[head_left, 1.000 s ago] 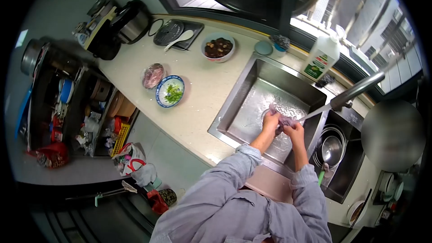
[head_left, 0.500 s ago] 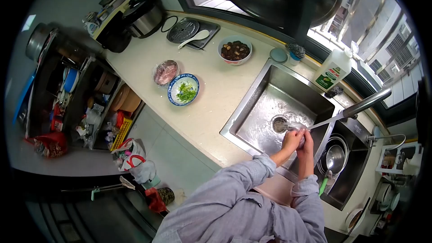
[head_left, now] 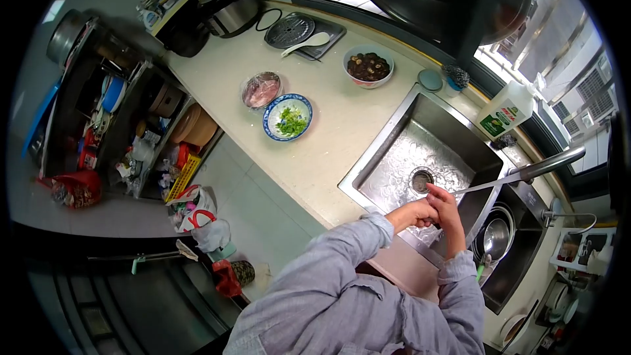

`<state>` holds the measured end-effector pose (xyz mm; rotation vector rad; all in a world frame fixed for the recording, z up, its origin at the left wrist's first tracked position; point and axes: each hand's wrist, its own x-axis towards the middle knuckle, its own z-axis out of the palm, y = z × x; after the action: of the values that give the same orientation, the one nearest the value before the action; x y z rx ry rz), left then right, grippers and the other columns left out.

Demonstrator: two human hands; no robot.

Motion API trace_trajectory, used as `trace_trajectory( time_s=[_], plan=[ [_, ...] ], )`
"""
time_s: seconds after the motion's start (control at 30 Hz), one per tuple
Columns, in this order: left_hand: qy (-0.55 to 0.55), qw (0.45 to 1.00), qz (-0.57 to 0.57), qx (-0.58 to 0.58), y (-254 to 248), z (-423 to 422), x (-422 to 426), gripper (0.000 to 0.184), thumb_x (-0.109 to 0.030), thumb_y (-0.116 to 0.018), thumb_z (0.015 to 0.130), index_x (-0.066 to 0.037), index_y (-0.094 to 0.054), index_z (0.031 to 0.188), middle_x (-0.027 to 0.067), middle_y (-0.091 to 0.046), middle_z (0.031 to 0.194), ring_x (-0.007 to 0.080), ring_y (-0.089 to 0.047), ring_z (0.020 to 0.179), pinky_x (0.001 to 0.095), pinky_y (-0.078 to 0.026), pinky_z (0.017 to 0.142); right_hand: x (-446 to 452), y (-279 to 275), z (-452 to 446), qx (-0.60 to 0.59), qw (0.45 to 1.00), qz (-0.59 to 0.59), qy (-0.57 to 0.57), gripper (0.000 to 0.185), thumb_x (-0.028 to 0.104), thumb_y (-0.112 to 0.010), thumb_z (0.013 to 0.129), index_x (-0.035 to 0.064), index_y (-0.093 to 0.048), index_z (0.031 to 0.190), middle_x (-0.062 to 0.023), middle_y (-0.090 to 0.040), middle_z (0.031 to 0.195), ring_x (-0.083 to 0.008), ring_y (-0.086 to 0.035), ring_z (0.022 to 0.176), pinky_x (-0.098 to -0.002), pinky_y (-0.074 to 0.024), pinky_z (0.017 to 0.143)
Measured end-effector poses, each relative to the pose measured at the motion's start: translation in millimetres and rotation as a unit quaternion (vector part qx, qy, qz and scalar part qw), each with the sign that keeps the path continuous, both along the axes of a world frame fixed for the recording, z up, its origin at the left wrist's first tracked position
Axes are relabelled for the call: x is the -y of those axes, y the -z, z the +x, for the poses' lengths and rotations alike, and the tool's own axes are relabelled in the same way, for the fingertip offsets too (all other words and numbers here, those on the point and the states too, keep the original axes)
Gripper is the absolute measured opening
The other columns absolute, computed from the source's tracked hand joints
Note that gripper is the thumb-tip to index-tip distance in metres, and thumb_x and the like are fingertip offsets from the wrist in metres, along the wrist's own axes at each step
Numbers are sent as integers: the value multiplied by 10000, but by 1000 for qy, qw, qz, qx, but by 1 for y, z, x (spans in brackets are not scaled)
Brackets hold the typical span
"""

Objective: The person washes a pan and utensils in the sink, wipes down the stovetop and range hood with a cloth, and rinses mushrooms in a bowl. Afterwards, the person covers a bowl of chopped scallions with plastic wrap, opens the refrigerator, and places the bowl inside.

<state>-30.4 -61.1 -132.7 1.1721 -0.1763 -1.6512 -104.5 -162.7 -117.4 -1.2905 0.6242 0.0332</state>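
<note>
White bottle (head_left: 514,106), red-and-green label (head_left: 498,121), lettering too small to read

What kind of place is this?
Looks like a kitchen, probably a home one: a steel double sink, an electric cooker, and a blue-patterned bowl of chopped greens.

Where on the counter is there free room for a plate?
Mostly bare: the counter between the blue-rimmed bowl and the sink. Crowded: behind the sink, with the bottle; the left end, with the cooker.
</note>
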Motion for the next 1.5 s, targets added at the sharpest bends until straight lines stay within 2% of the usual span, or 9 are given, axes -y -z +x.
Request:
trace_trajectory(
  time_s=[0.07, 0.2, 0.23, 0.6, 0.77, 0.9, 1.1, 1.27, 1.5],
  plan=[
    [33, 992, 15, 121, 6, 1, -2, 169, -59, -644, 631, -81, -528, 753, 38, -528, 595, 97, -485, 425, 223, -326, 316, -6, 14, 7, 29, 996, -80, -18, 327, -12, -485, 817, -11, -564, 1135, -79, -603, 1051, -151, -559, 940, -255, -428, 835],
    [29, 880, -32, 473, 31, -7, -7, 258, -229, -665, 669, -85, -608, 875, 130, -648, 856, 236, -642, 754, 353, -492, 617, -25, 18, 24, 62, 965, -256, -10, 291, 0, -409, 854, -21, -586, 1085, -125, -619, 1037, -182, -572, 949, -281, -431, 832],
    [71, 885, 90, 451, -10, -3, -17, 350, -327, -653, 687, -93, -623, 945, 133, -645, 972, 280, -607, 951, 394, -464, 788, -29, 17, 27, 39, 958, -283, -3, 295, 0, -401, 853, -16, -588, 1081, -136, -623, 1024, -186, -576, 943, -284, -431, 831],
    [95, 728, 23, 679, 13, 5, -41, 158, -186, -580, 693, -47, -651, 668, 144, -647, 708, 314, -639, 722, 413, -496, 647, -36, 40, 38, -34, 951, -278, 133, 164, 39, -445, 799, 18, -599, 852, -18, -558, 720, -84, -466, 630, -235, -391, 577],
    [162, 843, -14, 512, -32, 54, -82, 826, -497, -735, 569, -14, -424, 1164, 213, -601, 1000, 315, -603, 915, 352, -480, 767, -71, -10, 37, 69, 985, -113, 107, 230, 113, -593, 804, 24, -546, 1011, -28, -573, 883, -105, -537, 815, -238, -434, 719],
    [110, 869, 7, 483, -96, 78, -158, 552, -412, -608, 778, -73, -439, 1179, 180, -602, 982, 309, -601, 887, 367, -471, 738, -118, -36, 39, 141, 982, -123, 33, 313, 19, -608, 768, 0, -500, 1061, -77, -554, 986, -137, -553, 864, -278, -471, 735],
    [-95, 729, 68, 675, -58, 68, -250, 187, -145, -593, 772, -97, -600, 953, 125, -525, 1052, 321, -558, 877, 400, -460, 708, -205, -19, 48, 271, 752, -579, -162, 279, 43, -558, 720, 34, -572, 998, -165, -552, 1126, -325, -525, 1022, -425, -411, 867],
    [-171, 557, 140, 800, -49, 95, -296, 140, -128, -627, 726, -124, -650, 864, 75, -532, 1075, 288, -496, 1012, 396, -406, 770, -255, -25, 102, 257, 691, -641, -213, 357, 86, -518, 739, 6, -525, 1087, -193, -495, 1206, -352, -433, 1160, -456, -343, 960],
    [-197, 454, 210, 843, -37, 212, -374, 302, -122, -609, 736, -98, -584, 1035, 103, -523, 1099, 282, -462, 1084, 431, -372, 830, -345, -24, 236, 264, 647, -682, -217, 423, 125, -471, 765, -76, -466, 1137, -257, -452, 1219, -390, -388, 1179, -473, -307, 986]
  ],
)
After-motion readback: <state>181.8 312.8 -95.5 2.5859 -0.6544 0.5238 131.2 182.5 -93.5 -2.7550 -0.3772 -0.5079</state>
